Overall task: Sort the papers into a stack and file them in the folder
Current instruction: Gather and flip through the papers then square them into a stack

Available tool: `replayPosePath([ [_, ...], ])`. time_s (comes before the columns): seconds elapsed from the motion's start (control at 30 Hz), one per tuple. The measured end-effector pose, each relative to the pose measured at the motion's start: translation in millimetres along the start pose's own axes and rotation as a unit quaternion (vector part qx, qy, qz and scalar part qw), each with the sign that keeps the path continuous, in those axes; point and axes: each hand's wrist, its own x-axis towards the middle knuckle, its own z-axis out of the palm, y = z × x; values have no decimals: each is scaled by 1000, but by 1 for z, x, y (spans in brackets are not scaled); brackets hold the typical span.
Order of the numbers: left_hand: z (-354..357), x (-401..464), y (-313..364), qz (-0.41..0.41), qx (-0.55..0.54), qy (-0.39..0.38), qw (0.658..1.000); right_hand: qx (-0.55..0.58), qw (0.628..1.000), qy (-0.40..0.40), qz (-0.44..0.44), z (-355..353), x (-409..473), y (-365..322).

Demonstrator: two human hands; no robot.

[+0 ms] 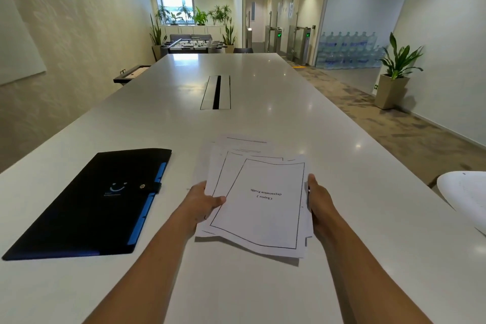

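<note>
A loose, uneven pile of white printed papers (259, 200) is held just above the white table (263, 118), fanned out, with the top sheet reading "Chapter 2 Organization Profile" upside down to me. My left hand (203, 201) grips the pile's left edge, thumb on top. My right hand (319, 200) holds the right edge. A black folder (92, 202) with blue tabs and a snap strap lies flat and shut on the table to the left, apart from the papers.
A cable slot cover (216, 92) sits in the table's middle farther away. A white curved object (465, 197) rests at the right table edge. A potted plant (394, 73) stands on the floor to the right.
</note>
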Motion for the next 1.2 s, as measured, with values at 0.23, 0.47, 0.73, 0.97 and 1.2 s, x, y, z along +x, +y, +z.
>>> replayPosePath([
  [0.23, 5, -3, 7, 35, 146, -42, 988, -45, 997, -51, -21, -2, 6, -3],
  [0.47, 14, -4, 13, 52, 162, -85, 982, -92, 992, -73, -36, -6, 8, -3],
  [0.73, 6, -5, 25, 80, 19, 46, 996, 27, 987, -96, -127, -3, 1, -8],
  [0.97, -14, -14, 64, 242, -65, 77, 965, -52, 946, -94, -305, 10, -17, -55],
  [1.2, -17, -46, 104, 433, -105, 124, 887, -23, 903, -89, -419, 19, -40, -100],
])
